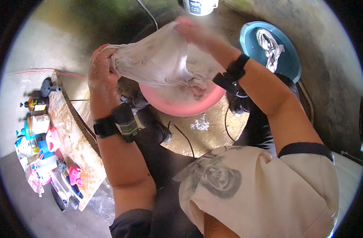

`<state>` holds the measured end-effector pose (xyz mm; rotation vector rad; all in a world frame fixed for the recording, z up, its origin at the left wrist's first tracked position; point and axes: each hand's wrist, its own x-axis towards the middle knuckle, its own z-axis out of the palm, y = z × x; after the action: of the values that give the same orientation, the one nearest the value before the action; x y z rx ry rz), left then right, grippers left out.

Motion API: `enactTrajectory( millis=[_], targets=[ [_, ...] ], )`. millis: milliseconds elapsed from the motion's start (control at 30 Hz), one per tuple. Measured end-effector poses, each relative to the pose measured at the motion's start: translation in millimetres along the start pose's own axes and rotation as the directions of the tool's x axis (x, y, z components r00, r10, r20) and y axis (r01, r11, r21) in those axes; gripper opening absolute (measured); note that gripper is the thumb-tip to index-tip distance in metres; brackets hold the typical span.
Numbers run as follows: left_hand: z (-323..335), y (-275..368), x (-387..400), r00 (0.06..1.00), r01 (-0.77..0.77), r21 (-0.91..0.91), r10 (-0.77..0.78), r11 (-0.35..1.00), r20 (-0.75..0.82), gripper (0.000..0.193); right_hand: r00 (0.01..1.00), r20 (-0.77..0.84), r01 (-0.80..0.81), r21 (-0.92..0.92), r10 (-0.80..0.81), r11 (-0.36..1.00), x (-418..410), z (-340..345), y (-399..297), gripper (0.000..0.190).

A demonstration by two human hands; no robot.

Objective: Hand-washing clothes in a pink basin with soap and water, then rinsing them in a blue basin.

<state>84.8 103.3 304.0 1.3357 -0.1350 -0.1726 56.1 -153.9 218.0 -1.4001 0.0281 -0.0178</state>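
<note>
A wet white cloth [151, 59] is stretched between my two hands above a pink basin [181, 108]. My left hand [103, 67] grips its bunched left end, a little beyond the basin's left rim. At the upper right, my right hand [188, 29] holds the other end; it is blurred, so the exact finger grip is hard to see. A crumpled part of the cloth hangs down into the basin. Whitish suds or cloudy water show inside the basin, partly hidden by the cloth.
A blue basin [247, 38] holding a bundled striped cloth [269, 47] stands at the right. A white bucket [200, 7] is at the top. On the left, a stone ledge [77, 148] carries several bottles and tubs. A hose [148, 12] and foam [200, 123] lie on the floor.
</note>
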Motion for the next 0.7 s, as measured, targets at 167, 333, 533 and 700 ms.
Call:
enactTrajectory(
  millis=[167, 333, 533, 700],
  targets=[
    [23.6, -9.3, 7.5, 0.969, 0.118, 0.153, -0.147, 0.981, 0.196, 0.063, 0.972, 0.194, 0.134, -0.009, -0.130, 0.991, -1.1, 30.0, -39.9, 0.016],
    [61.1, -10.7, -9.9, 0.887, 0.165, 0.443, -0.329, 0.881, 0.325, 0.035, 0.866, 0.435, 0.446, -0.450, -0.246, 0.774, -7.4, 39.8, -45.0, 0.018],
    [30.3, -9.3, 2.8, 0.959, -0.089, 0.285, 0.005, 0.954, 0.284, 0.019, 0.923, 0.381, 0.224, -0.408, -0.057, 0.885, -14.5, 45.3, -23.8, 0.024],
    [9.3, 19.2, 4.8, 0.993, -0.122, 0.028, 0.122, 0.992, -0.004, 0.023, 0.921, 0.366, 0.117, -0.580, 0.130, 0.806, -32.7, 20.4, 22.8, 0.043]
  ],
)
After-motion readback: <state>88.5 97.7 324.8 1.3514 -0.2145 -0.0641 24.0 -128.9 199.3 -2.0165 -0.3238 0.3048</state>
